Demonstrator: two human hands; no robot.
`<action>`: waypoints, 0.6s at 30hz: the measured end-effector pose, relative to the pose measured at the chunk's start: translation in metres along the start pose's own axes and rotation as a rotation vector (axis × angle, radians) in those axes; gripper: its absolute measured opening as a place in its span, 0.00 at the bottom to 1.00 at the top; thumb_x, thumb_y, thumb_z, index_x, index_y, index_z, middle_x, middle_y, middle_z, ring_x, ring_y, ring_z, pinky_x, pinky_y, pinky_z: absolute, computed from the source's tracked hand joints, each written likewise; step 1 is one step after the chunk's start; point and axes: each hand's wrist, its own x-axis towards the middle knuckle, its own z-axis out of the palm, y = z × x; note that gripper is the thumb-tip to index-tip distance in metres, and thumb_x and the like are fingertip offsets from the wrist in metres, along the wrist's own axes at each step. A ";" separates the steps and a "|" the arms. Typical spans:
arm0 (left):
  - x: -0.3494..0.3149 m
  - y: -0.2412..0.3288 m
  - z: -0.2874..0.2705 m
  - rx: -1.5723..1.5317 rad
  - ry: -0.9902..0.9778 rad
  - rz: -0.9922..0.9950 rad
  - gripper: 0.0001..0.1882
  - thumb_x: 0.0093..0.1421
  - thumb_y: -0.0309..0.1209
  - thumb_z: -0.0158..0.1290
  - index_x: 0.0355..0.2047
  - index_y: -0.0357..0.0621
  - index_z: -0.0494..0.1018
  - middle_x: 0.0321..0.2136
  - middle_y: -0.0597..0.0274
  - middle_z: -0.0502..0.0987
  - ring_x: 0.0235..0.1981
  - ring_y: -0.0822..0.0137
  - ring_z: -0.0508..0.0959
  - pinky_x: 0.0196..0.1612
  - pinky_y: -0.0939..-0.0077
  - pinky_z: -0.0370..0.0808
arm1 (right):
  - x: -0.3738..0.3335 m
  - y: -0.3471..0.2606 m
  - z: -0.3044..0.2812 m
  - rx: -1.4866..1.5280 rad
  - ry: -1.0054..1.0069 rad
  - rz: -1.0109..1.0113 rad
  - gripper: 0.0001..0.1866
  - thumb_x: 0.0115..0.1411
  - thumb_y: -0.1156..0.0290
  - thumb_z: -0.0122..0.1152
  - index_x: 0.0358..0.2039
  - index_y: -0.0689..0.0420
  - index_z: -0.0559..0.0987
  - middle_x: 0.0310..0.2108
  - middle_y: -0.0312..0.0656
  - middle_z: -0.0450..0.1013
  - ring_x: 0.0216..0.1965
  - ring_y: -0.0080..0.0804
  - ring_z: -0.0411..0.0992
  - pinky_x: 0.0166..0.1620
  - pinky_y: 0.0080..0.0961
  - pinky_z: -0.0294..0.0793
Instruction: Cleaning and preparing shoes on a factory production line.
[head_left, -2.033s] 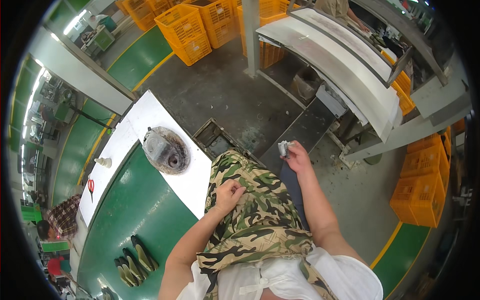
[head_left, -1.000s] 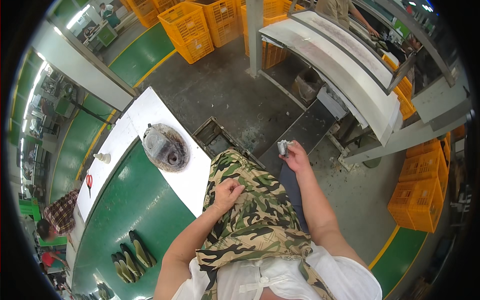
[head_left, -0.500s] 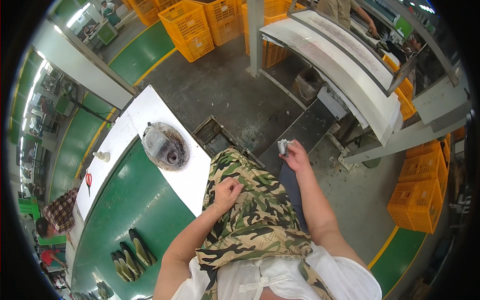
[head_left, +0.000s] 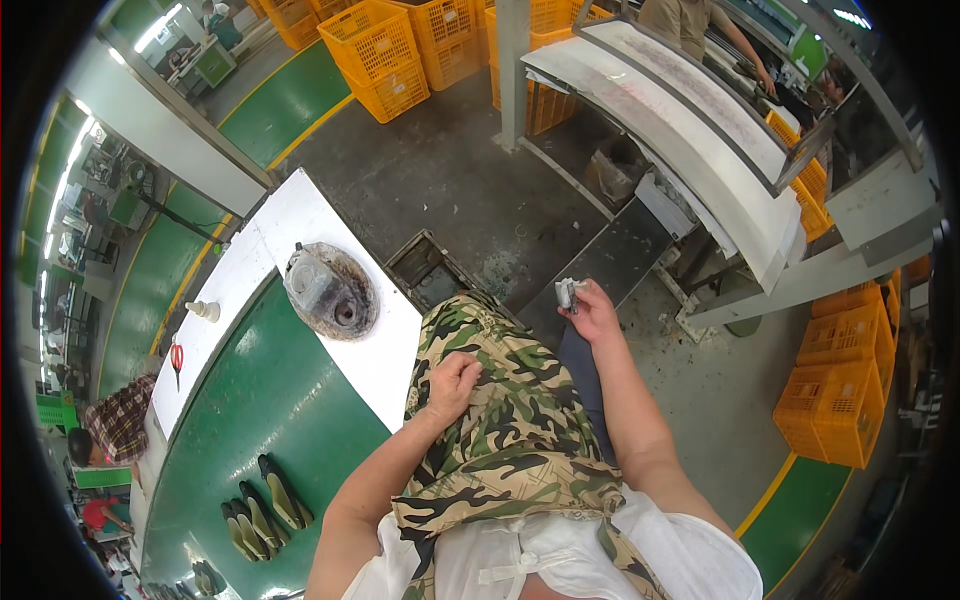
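Observation:
My right hand (head_left: pixel 597 312) is closed on a small crumpled whitish-grey piece (head_left: pixel 571 293), held over the floor to the right of my knees. What that piece is, I cannot make out. My left hand (head_left: pixel 452 386) rests on the camouflage apron (head_left: pixel 505 400) over my lap, fingers curled in; their inside is hidden. Left of my lap, a round, stained pot (head_left: pixel 345 305) with a cloudy plastic cover stands on a white board (head_left: pixel 385 370). Beyond it are a pale nozzle bottle (head_left: pixel 203 311) and red-handled scissors (head_left: pixel 177 362).
Several dark shoe parts with pale olive insides (head_left: pixel 262 520) lie on the green belt (head_left: pixel 230 430). A white-topped bench (head_left: pixel 690 150) stands at the right, with a co-worker's arm (head_left: pixel 742 45) behind it. Yellow crates (head_left: pixel 830 400) are stacked at the right and the back (head_left: pixel 370 60).
My left hand has shifted very slightly; my right hand stays in place with its grey piece. Behind the bench, the co-worker's hand has moved right and down.

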 end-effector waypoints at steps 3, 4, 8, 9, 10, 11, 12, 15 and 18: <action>0.000 -0.001 0.001 -0.030 0.008 -0.011 0.02 0.58 0.23 0.53 0.29 0.37 0.72 0.24 0.60 0.75 0.22 0.71 0.75 0.27 0.78 0.71 | 0.000 0.000 0.001 -0.005 0.008 -0.002 0.04 0.56 0.74 0.57 0.30 0.50 0.72 0.33 0.37 0.76 0.32 0.32 0.75 0.38 0.42 0.76; 0.000 -0.001 0.002 -0.033 0.020 -0.005 0.02 0.57 0.23 0.54 0.30 0.37 0.72 0.23 0.61 0.74 0.21 0.72 0.74 0.26 0.78 0.71 | 0.000 0.000 0.001 -0.004 0.007 -0.003 0.04 0.56 0.74 0.57 0.30 0.50 0.72 0.33 0.37 0.76 0.32 0.32 0.75 0.37 0.42 0.76; 0.000 -0.001 0.001 0.014 0.020 -0.004 0.02 0.56 0.23 0.54 0.30 0.38 0.72 0.21 0.63 0.73 0.19 0.75 0.72 0.25 0.80 0.69 | 0.001 0.000 0.001 -0.012 0.004 -0.010 0.04 0.56 0.73 0.58 0.30 0.50 0.72 0.32 0.37 0.76 0.32 0.32 0.75 0.37 0.42 0.76; 0.000 -0.001 0.000 0.013 0.020 -0.003 0.02 0.56 0.23 0.54 0.30 0.38 0.72 0.21 0.63 0.73 0.19 0.75 0.72 0.25 0.80 0.69 | 0.001 0.000 0.001 -0.012 0.004 -0.010 0.04 0.56 0.73 0.58 0.30 0.50 0.72 0.32 0.37 0.76 0.32 0.32 0.75 0.37 0.42 0.76; 0.000 0.000 0.000 0.035 0.012 0.002 0.02 0.57 0.22 0.54 0.31 0.38 0.72 0.21 0.65 0.73 0.20 0.77 0.72 0.25 0.82 0.69 | 0.001 0.000 0.001 -0.008 0.012 -0.008 0.04 0.56 0.73 0.58 0.29 0.50 0.72 0.32 0.37 0.76 0.32 0.32 0.75 0.37 0.42 0.76; 0.000 0.001 0.000 0.056 0.004 0.007 0.02 0.57 0.21 0.53 0.31 0.38 0.72 0.21 0.67 0.73 0.21 0.79 0.71 0.25 0.84 0.69 | 0.001 0.000 0.002 -0.005 0.020 -0.006 0.04 0.56 0.73 0.58 0.29 0.50 0.72 0.32 0.37 0.76 0.32 0.32 0.75 0.37 0.42 0.76; 0.000 0.001 -0.001 0.056 0.004 0.006 0.02 0.57 0.21 0.53 0.31 0.38 0.72 0.21 0.67 0.73 0.21 0.79 0.71 0.25 0.84 0.69 | 0.000 0.000 0.002 -0.005 0.020 -0.006 0.04 0.56 0.73 0.58 0.29 0.50 0.72 0.32 0.37 0.76 0.32 0.32 0.75 0.37 0.42 0.76; 0.001 -0.001 -0.001 0.043 -0.006 0.011 0.02 0.57 0.21 0.53 0.31 0.37 0.72 0.21 0.67 0.73 0.21 0.78 0.72 0.25 0.84 0.69 | 0.000 0.001 0.001 -0.068 0.021 -0.015 0.03 0.55 0.70 0.58 0.28 0.47 0.72 0.33 0.31 0.75 0.36 0.29 0.73 0.38 0.43 0.71; 0.001 -0.002 0.000 0.000 -0.006 0.002 0.01 0.58 0.21 0.52 0.31 0.37 0.72 0.22 0.66 0.74 0.21 0.78 0.72 0.26 0.84 0.70 | 0.001 0.001 -0.001 -0.067 0.008 -0.015 0.03 0.55 0.70 0.58 0.29 0.47 0.73 0.34 0.32 0.75 0.36 0.29 0.72 0.38 0.43 0.71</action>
